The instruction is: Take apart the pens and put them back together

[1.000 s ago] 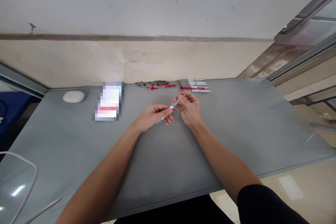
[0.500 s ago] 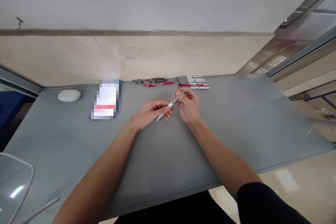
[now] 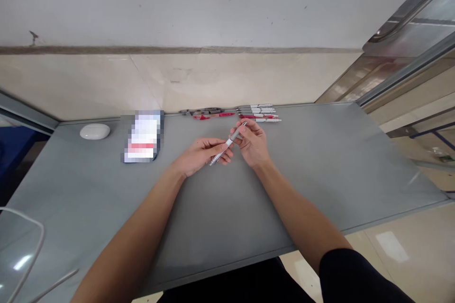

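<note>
A white and grey pen (image 3: pixel 228 142) is held slantwise above the desk, its grey end up and to the right. My left hand (image 3: pixel 199 155) pinches its white barrel between thumb and fingers. Around the grey grip near the tip, my right hand (image 3: pixel 253 143) has its thumb and fingers closed. Behind the hands lie several white pens (image 3: pixel 261 111) side by side, with a red and white pen (image 3: pixel 256 116) among them. To their left rest several dark pens (image 3: pixel 202 110) and red pens (image 3: pixel 215 116).
The grey desk (image 3: pixel 320 165) backs onto a tiled wall (image 3: pixel 231 78). A blurred-out phone-like rectangle (image 3: pixel 144 137) and a white oval case (image 3: pixel 95 131) lie at the left. A white cable (image 3: pixel 41 236) curls over the near left corner.
The camera view has shifted slightly. Both hands keep their hold on the pen, and its tip has tilted only a little.
</note>
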`<state>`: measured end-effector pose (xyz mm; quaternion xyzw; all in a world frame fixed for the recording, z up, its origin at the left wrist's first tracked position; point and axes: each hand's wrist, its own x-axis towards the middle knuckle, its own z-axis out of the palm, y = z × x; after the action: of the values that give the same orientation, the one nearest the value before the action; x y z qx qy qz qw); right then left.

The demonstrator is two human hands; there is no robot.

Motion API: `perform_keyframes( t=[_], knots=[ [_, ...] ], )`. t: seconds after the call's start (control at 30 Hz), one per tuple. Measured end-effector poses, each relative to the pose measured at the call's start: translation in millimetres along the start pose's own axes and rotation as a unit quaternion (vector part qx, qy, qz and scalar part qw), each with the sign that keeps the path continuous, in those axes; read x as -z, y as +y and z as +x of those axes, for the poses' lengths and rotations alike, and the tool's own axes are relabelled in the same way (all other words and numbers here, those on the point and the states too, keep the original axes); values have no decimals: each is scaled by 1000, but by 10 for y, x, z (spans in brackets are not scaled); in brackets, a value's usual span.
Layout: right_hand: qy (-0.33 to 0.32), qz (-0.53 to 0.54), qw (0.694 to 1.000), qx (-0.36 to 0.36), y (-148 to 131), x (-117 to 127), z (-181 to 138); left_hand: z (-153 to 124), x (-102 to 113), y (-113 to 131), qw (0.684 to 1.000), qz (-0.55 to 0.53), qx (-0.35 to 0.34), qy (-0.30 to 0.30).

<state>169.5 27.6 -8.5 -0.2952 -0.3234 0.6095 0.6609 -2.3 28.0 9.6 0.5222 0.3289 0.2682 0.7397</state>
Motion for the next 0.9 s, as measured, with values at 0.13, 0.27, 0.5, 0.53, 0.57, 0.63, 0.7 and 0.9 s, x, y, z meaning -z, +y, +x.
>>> perform_keyframes(
  t=[0.13,0.27,0.5,0.53,0.57,0.63,0.7,0.9],
  knots=[
    [13,-3,1000,-4,5,-12,-2,-13,-15,34,1000,0,22,-11],
    [34,-9,999,3,7,-23,3,-1,-17,45,999,27,21,16],
    [63,-7,998,1,3,-34,8,27,-55,76,991,111,-10,76],
    [62,-7,998,-2,-1,-31,8,25,-56,88,990,117,-10,77],
    [58,-4,998,-4,-7,-27,7,21,-55,102,990,120,-9,74],
    [41,3,999,-10,-23,-13,4,11,-42,131,991,122,-5,50],
    [15,10,1000,-16,-42,2,-3,1,-20,158,993,118,8,12],
    [-31,37,998,-30,-66,23,-26,-20,4,202,993,74,55,-74]
  ],
)
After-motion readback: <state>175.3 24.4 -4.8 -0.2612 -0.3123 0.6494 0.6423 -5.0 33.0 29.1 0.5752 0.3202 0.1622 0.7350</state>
